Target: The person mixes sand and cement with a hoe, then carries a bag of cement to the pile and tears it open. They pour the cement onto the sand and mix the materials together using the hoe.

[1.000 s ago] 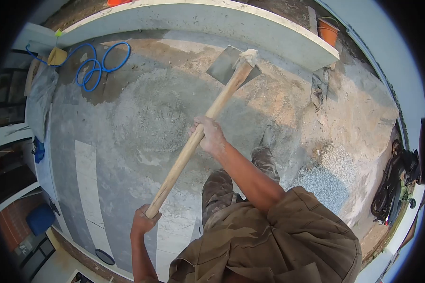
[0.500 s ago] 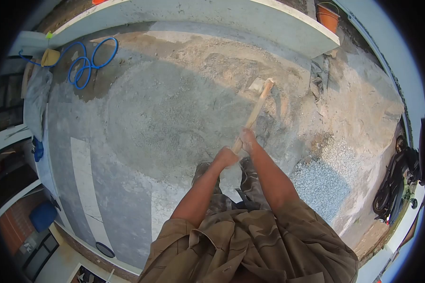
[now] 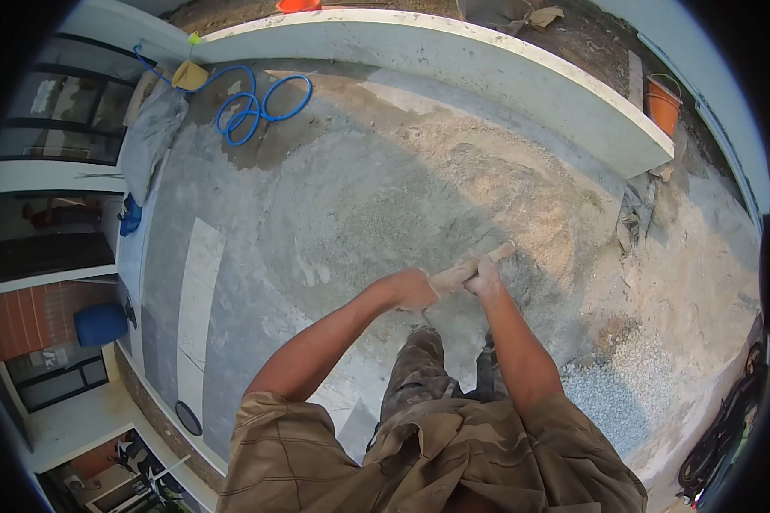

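Hands clench one wooden tool handle (image 3: 453, 274) over the grey mortar mix (image 3: 376, 214) in the middle of the floor (image 3: 231, 359). Left hand (image 3: 415, 289) grips its near end and right hand (image 3: 485, 278) grips just ahead. The shaft points away and rightward, its head out of sight.

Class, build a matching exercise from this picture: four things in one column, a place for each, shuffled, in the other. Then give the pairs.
Things
1. hose
2. bucket
3. gravel
4. handle

Places
a. gripped by left hand and right hand
b. upper left, coiled at the foot of the wall
c. upper right, past the wall's end
d. lower right, heaped on the ground

Pairs: 1-b, 2-c, 3-d, 4-a
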{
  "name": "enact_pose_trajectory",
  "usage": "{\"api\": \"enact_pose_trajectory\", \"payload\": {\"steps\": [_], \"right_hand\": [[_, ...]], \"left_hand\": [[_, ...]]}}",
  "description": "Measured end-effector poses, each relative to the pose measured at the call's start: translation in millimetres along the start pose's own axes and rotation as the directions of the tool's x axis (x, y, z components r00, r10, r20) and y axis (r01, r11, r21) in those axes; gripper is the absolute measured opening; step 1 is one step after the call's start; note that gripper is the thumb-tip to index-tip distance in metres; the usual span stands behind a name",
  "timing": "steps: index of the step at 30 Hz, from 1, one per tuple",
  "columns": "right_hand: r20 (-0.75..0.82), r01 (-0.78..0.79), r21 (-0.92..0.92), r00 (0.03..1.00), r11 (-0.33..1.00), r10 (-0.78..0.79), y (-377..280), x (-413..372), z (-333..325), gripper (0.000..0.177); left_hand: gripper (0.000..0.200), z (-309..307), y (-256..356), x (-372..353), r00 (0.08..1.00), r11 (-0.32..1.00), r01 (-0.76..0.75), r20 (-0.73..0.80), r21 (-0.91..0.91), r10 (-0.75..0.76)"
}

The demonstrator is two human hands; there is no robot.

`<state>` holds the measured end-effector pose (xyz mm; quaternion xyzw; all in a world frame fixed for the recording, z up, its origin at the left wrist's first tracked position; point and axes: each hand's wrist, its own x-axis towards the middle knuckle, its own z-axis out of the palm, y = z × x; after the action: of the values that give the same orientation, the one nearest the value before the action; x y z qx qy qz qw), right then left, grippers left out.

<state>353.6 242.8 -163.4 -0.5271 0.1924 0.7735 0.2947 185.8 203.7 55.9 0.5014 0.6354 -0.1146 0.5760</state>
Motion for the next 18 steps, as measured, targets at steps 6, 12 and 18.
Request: {"api": "enact_pose_trajectory", "payload": {"steps": [6, 12, 18], "right_hand": [[-0.036, 0.065, 0.266, 0.998, 0.962, -0.057, 112, 13, 81, 0.017], [0.400, -0.345, 0.133, 0.877, 0.929, 0.268, 259, -112, 221, 0.010], [0.493, 0.157, -0.189, 0.869, 0.969, -0.045, 191, -111, 216, 0.010]], "left_hand": [[0.027, -101, -85, -226, 0.927, 0.951, 0.252, -0.327, 0.180, -0.184], [0.015, -97, -246, -380, 0.459, 0.904, 0.406, -0.886, 0.137, -0.071], [0.027, 39, -321, -262, 0.794, 0.910, 0.244, -0.469, -0.335, -0.386]]}}
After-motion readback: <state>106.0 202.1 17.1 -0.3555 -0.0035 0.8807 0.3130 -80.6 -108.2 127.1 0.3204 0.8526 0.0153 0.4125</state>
